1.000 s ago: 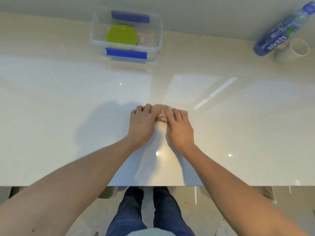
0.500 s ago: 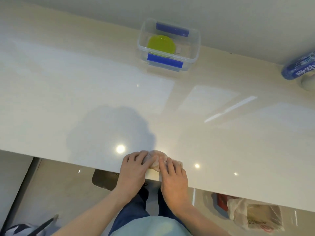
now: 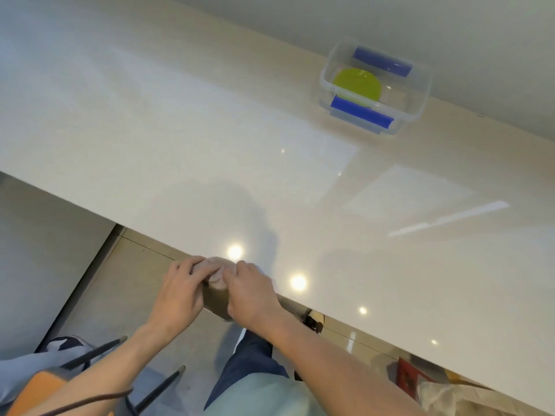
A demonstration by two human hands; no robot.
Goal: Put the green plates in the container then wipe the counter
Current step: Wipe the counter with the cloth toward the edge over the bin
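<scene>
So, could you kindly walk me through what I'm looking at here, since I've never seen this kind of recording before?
There is no machine here: a person wears a wide-angle camera on the head, looking forward and down, so the single picture shows their own arms. The left hand and right hand are together on a bunched beige cloth at the near edge of the pale glossy counter, apparently wiping it. At the far side stands a clear container with blue clips; a green plate lies inside, and no lid is on it. Whether more than one plate is stacked there, I cannot tell. Below the counter edge you see the floor and the person's legs.
</scene>
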